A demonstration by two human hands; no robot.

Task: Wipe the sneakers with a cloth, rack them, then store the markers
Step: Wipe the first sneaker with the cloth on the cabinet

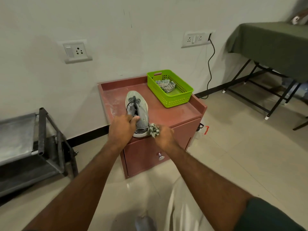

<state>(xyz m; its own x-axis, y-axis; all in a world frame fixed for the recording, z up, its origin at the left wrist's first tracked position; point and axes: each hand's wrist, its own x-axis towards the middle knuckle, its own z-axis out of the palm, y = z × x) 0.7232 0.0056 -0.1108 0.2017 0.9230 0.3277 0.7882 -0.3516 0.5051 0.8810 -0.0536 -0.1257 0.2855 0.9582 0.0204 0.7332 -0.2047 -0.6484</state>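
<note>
At centre frame, we see a person's left hand (122,129) gripping the heel collar of a grey sneaker (137,110), thumb hooked inside its opening, steadying it on a reddish cabinet (175,112). The right hand (164,135) clutches a crumpled cloth (154,130) against the shoe's heel, at the cabinet's front edge. Behind, toward the upper right of the cabinet top, a green basket (173,99) holds another striped rag (165,85). A dark metal rack (43,130) stands at the left of the frame.
</note>
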